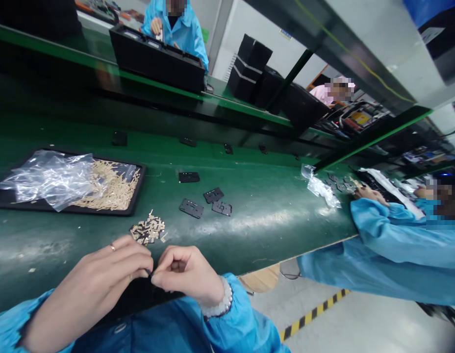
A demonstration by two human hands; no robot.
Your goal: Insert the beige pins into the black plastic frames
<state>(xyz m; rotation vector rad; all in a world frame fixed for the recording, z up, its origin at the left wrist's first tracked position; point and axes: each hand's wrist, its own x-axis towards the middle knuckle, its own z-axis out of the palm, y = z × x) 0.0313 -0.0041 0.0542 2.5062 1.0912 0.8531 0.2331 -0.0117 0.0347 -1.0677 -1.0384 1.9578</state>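
Note:
At the near edge of the green bench, my left hand and my right hand meet fingertip to fingertip. Both are closed in a pinch on a small black part, mostly hidden by the fingers. Just beyond them lies a loose pile of small beige and black strips. Farther off, several flat black plastic plates with cut-outs rest on the bench, three of them close together.
A black tray at the left holds many beige strips under clear plastic bags. Black boxes stand on the shelf behind. A co-worker in a blue smock sits at the right, beside another clear bag.

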